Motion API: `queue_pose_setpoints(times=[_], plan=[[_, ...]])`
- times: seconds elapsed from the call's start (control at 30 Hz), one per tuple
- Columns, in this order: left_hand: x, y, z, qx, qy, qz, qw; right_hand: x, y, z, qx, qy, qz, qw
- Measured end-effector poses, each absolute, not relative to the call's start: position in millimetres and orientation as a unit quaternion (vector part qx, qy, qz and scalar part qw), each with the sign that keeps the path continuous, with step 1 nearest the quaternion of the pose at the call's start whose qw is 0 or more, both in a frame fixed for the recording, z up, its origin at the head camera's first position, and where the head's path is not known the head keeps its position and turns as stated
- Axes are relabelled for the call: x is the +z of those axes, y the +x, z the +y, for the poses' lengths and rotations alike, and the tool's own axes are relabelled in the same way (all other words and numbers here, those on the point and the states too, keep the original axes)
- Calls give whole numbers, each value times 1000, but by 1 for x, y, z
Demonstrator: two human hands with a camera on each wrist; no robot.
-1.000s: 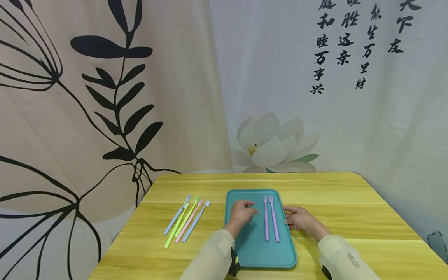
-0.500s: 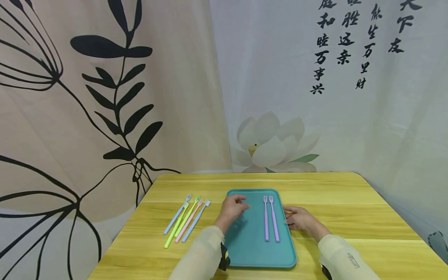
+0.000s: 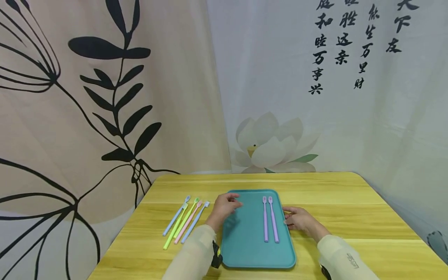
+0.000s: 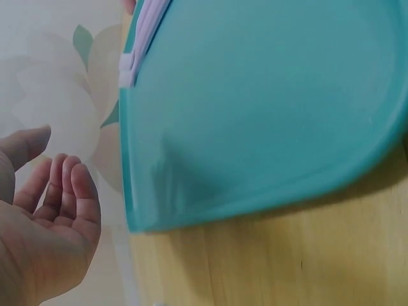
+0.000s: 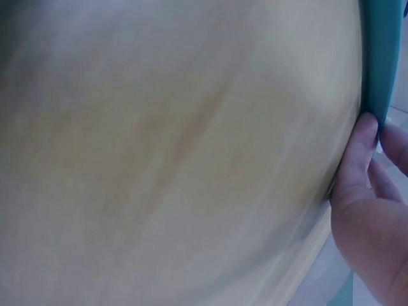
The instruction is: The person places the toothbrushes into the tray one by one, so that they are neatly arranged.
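Head view: left hand (image 3: 224,208) is at the far left corner of the tray (image 3: 248,249), thumb and fingers apart. Right hand (image 3: 302,221) pinches the tray's right edge. Two purple toothbrushes (image 3: 265,222) lie inside; five loose brushes (image 3: 188,223) lie left. Fetching one seems the step, needing a small pinch.

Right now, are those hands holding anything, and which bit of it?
Yes: the right hand has its fingers pinching the tray by its right edge. The left hand holds nothing.
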State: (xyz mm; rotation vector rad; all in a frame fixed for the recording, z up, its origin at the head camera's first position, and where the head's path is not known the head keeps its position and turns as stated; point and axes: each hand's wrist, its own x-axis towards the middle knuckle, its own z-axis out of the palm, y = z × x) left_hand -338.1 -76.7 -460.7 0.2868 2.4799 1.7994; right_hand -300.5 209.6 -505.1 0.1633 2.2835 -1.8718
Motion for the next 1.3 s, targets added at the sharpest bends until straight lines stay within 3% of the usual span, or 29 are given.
queue_pose_setpoints(times=[1.3], plan=[[-458, -363, -195, 572, 23, 820, -29, -504, -300, 210, -625, 59, 772, 101]])
